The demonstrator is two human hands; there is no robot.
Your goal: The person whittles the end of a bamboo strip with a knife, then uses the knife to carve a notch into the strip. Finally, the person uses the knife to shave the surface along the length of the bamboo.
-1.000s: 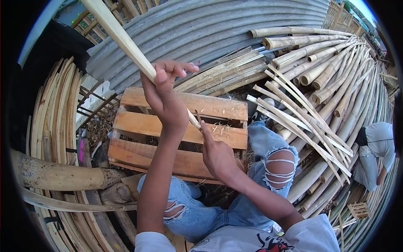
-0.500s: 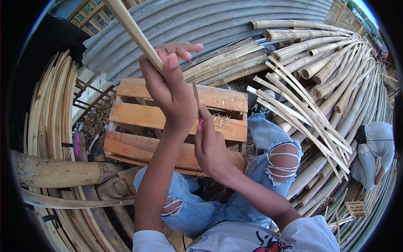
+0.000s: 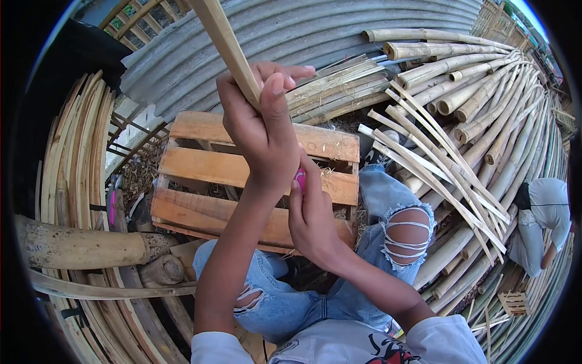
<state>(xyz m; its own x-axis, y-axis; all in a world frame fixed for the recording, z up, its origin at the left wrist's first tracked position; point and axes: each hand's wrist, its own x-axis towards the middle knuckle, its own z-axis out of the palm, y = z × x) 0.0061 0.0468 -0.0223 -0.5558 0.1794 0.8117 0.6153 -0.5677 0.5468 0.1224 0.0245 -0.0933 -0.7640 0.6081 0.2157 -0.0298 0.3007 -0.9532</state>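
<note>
Fingers of the left hand (image 3: 260,136) were loosely curled around a long, pale bamboo strip (image 3: 227,45), the thumb (image 3: 276,100) raised alongside it and the other fingertips reaching past its edge. From that hold the strip slanted up and out of view; its lower end was hidden behind the hand. It looked light for its length and fairly stiff, dry enough not to slip much, with edges that could probably splinter. A hold on the broad faces, clear of the edges, seemed kindest to the skin, though so much length above the fingers would likely tip it.

Just below the left hand, the right hand (image 3: 312,221) had a narrow grip on a pink handle (image 3: 300,177); whatever lay beyond the handle could not be seen.

Beneath both sets of fingers stood a slatted wooden crate (image 3: 203,212), gaps between its boards and curly shavings (image 3: 327,176) near one end. Beyond the fingertips rose a corrugated sheet (image 3: 339,27). Right of the hands, bamboo poles (image 3: 479,112) lay heaped under loose strips (image 3: 441,167), with another person (image 3: 545,203) bending at the far side. To their left, more split lengths (image 3: 76,145) were stacked.
</note>
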